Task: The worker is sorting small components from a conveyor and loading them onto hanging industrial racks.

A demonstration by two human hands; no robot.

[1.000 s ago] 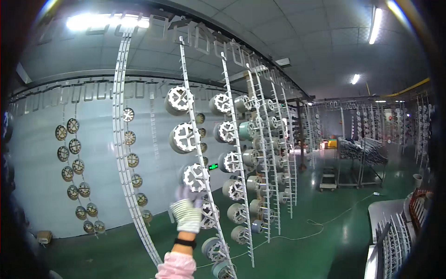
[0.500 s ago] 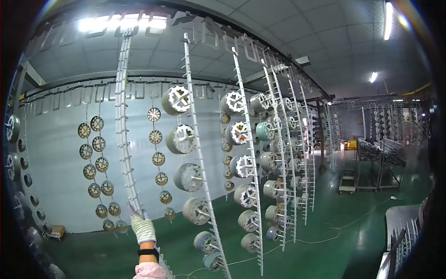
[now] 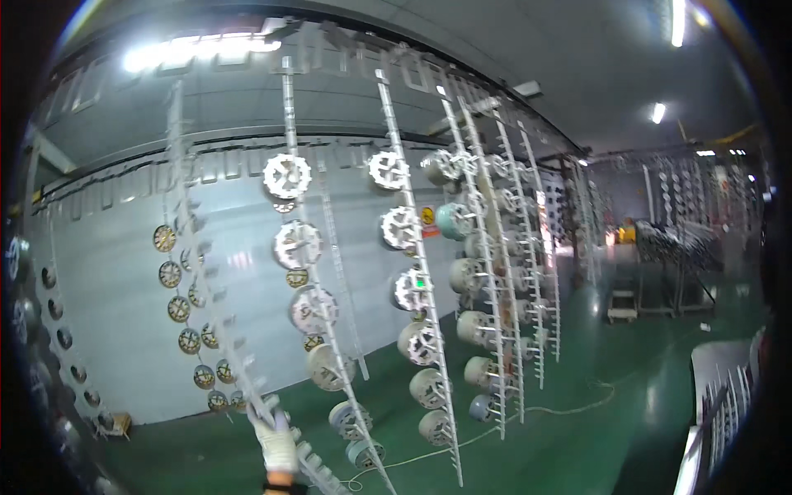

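— White-gloved hand (image 3: 275, 444), at six o'clock in the frame: state of the fingers?
— Curled shut around the lower end of a long white notched hanging rack strip (image 3: 216, 330), which rises toward eleven o'clock. Which hand it is cannot be told.
— Surroundings?
— Round white slotted wheel-shaped parts (image 3: 287, 176) hang on neighbouring strips at twelve o'clock; green glossy floor (image 3: 577, 445) at four o'clock.

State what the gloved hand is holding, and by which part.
The gloved hand grips the empty hanging rack strip near its lower end.
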